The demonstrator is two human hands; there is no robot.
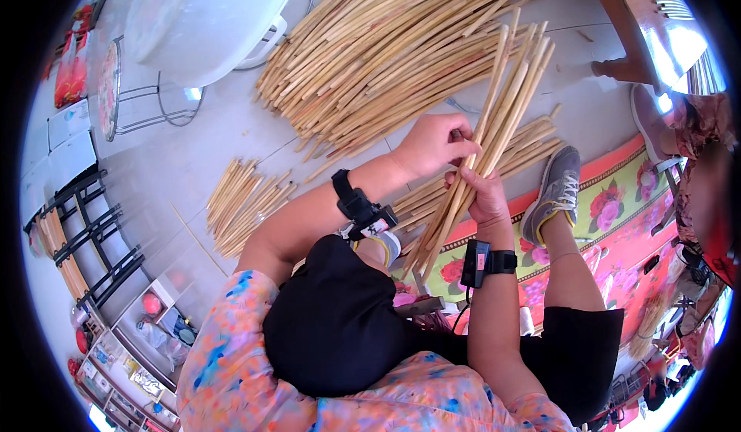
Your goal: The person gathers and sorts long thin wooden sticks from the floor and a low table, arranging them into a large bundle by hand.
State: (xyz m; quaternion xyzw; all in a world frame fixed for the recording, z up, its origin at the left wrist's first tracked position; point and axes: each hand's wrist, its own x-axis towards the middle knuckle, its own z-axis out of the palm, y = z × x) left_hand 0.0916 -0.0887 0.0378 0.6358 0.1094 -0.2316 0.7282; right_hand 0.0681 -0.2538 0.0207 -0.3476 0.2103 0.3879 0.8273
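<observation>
A slanting bundle of long, pale wooden sticks (pixel 505 115) lies across my right hand (pixel 486 196), whose fingers close round it below the middle. My left hand (pixel 446 148) is at the bundle's left side, fingers curled and pinched against the sticks there. How many sticks it grips is hidden by the fingers. Beyond both hands a large heap of similar sticks (pixel 386 54) covers the floor. A smaller row of sticks (pixel 525 145) lies under and behind the bundle, and a pile of short sticks (pixel 243 208) is left of my left forearm.
At the far left stand a big white tub (pixel 208 23) and a round wire-legged stool (pixel 110 92). A wooden furniture leg (pixel 617 15) is at the far right. My shoe (pixel 557 193) rests beside a flowered mat (pixel 610 208). Another person's leg (pixel 698 131) is at the right edge.
</observation>
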